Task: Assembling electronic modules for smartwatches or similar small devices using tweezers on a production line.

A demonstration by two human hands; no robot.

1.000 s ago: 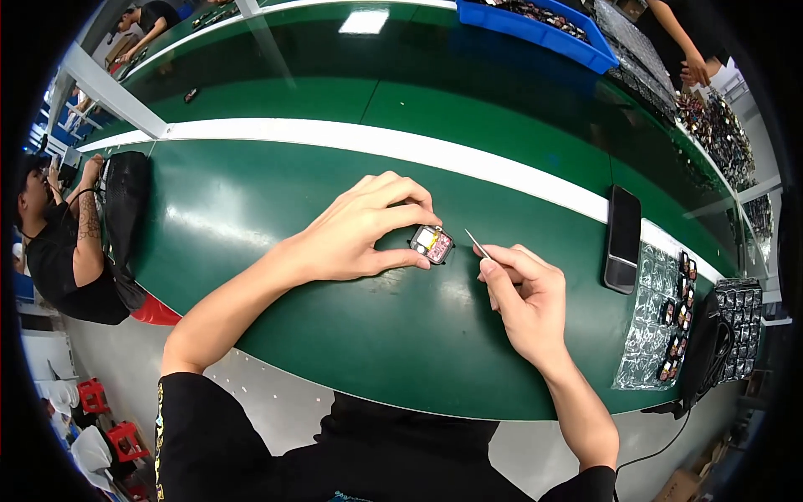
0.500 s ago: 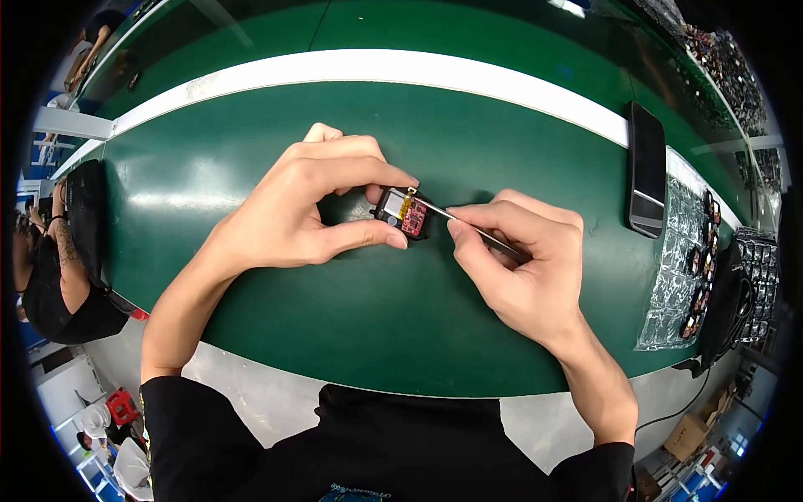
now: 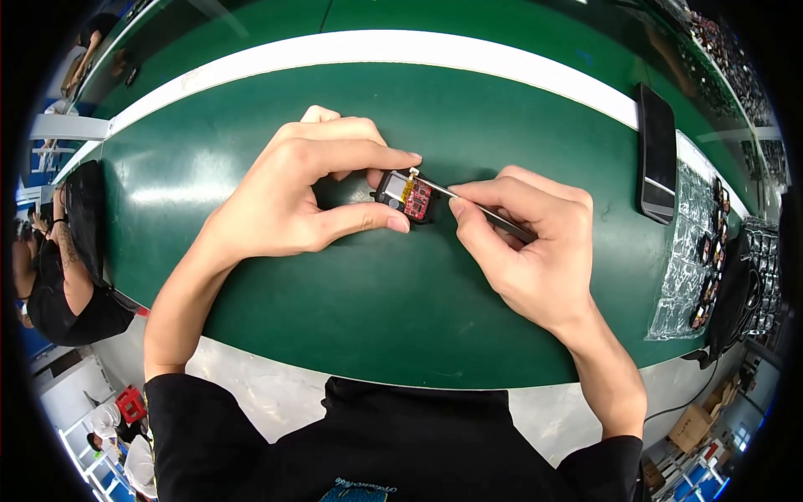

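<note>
Between the thumb and fingers of my left hand (image 3: pixel 314 188) is a small black electronic module (image 3: pixel 405 197), held just over the green table. Its open face shows a red circuit board (image 3: pixel 418 203), a silver-grey block and a yellow strip (image 3: pixel 409 189) with a small white end at the top edge. My right hand (image 3: pixel 531 243) grips slim metal tweezers (image 3: pixel 493 219) like a pen. Their tip reaches the white end of the yellow strip; whether it pinches it is too small to tell.
At the far right a black phone-like slab (image 3: pixel 657 159) leans over the table's white border strip (image 3: pixel 376 48). Beside it lies clear bubble wrap (image 3: pixel 679 276) with several small modules (image 3: pixel 709 268) on it. A black bag (image 3: pixel 84 222) and another person (image 3: pixel 71 284) are at the left.
The view has shifted slightly, so the table edge and phone-like slab sit higher. Both hands keep their grips, and the tweezer tip stays at the top of the module.
</note>
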